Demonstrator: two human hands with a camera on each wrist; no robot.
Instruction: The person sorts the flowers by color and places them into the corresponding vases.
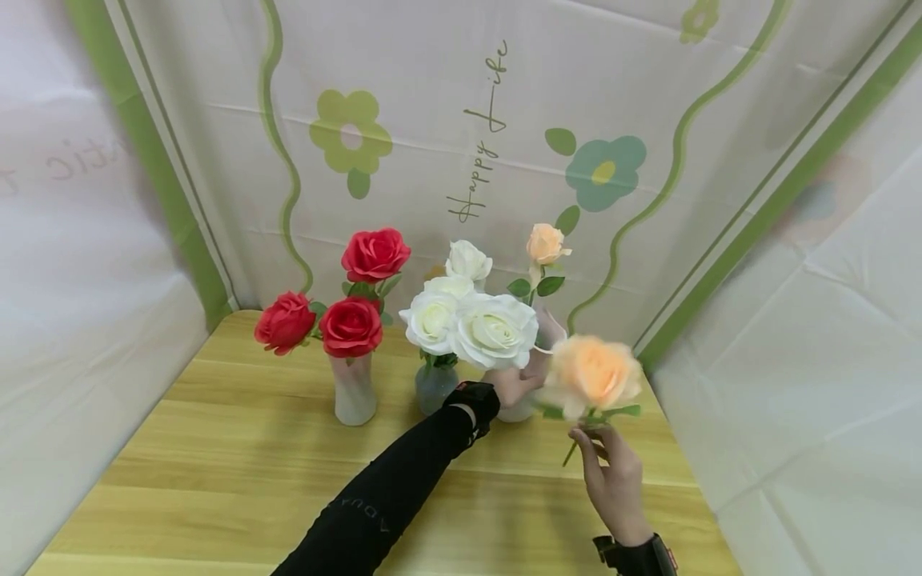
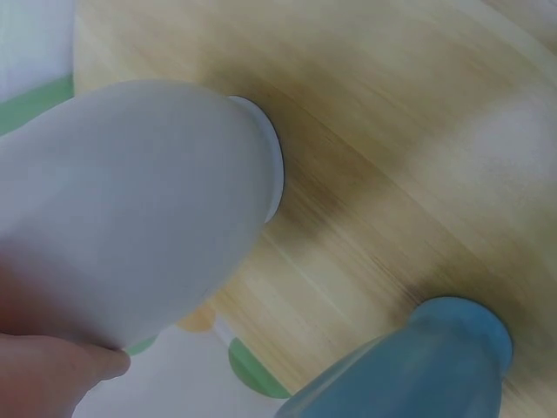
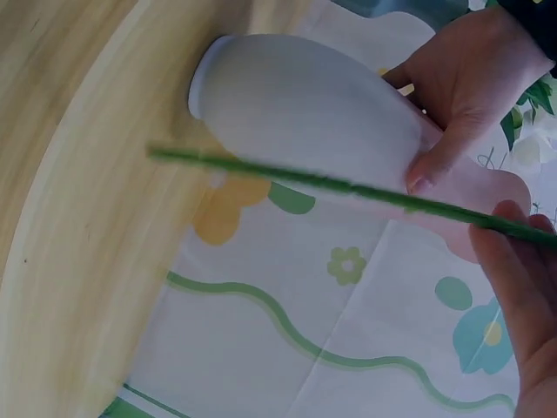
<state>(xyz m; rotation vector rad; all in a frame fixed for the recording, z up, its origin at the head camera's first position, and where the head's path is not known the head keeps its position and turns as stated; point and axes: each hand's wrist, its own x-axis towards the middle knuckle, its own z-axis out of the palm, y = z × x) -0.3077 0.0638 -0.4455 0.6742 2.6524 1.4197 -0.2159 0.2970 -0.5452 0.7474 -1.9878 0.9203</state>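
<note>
My right hand (image 1: 615,476) pinches the green stem (image 3: 348,185) of a peach rose (image 1: 594,372) between thumb and fingers. That bloom stands in front of the right-hand vase, its stem's cut end pointing down. My left hand (image 1: 511,386) holds this white-and-pink vase (image 3: 296,109) around its narrow upper part; the vase's base is at the table top. Another peach rose (image 1: 545,244) rises from the vase's mouth. In the right wrist view the held stem crosses in front of the vase. White roses (image 1: 495,330) partly hide the left hand's surroundings in the head view.
Left of my left hand, a blue-grey vase (image 1: 435,390) holds several white roses. Further left, a white-and-pink vase (image 1: 354,392) holds red roses (image 1: 350,326). All stand on a wooden table (image 1: 238,464), with a printed curtain (image 1: 425,48) behind and at both sides.
</note>
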